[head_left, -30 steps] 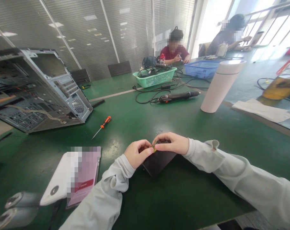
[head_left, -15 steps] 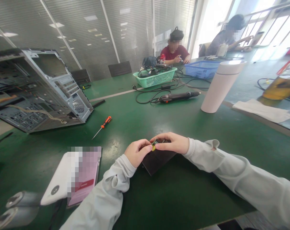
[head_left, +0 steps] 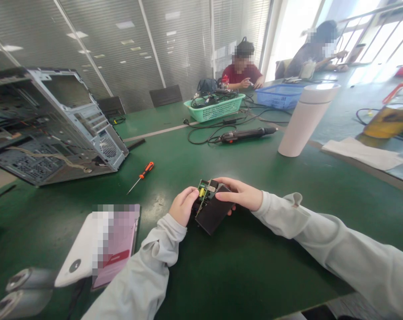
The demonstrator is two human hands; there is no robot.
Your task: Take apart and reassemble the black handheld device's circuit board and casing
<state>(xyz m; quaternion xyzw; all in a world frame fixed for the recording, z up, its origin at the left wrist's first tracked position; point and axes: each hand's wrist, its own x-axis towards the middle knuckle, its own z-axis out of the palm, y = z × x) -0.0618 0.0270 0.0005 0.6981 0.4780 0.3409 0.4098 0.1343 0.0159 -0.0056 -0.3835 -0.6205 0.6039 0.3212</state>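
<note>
A flat black case [head_left: 214, 215] is tilted above the green table, with my right hand [head_left: 241, 194] wrapped round its right side, thumb on top and fingertips showing beneath. At its left end is a green circuit board [head_left: 203, 192] with a yellow component and dark parts. My left hand [head_left: 184, 205] pinches the board's left edge between thumb and fingers. Board and case touch or overlap; whether they are joined is hidden. An orange-and-black screwdriver [head_left: 144, 174] lies to the left of my hands.
An open computer case [head_left: 101, 133] stands at the left. Nearer are a phone-like slab [head_left: 131, 231], a white device [head_left: 76, 253] and grey cylinders [head_left: 28, 291]. Behind are a corded electric screwdriver [head_left: 248, 134], a pale tumbler [head_left: 304, 122], a green basket [head_left: 217, 110] and two people.
The black case has been lifted and turned, so the circuit board with its yellow part now shows. My right hand has shifted its grip round the case.
</note>
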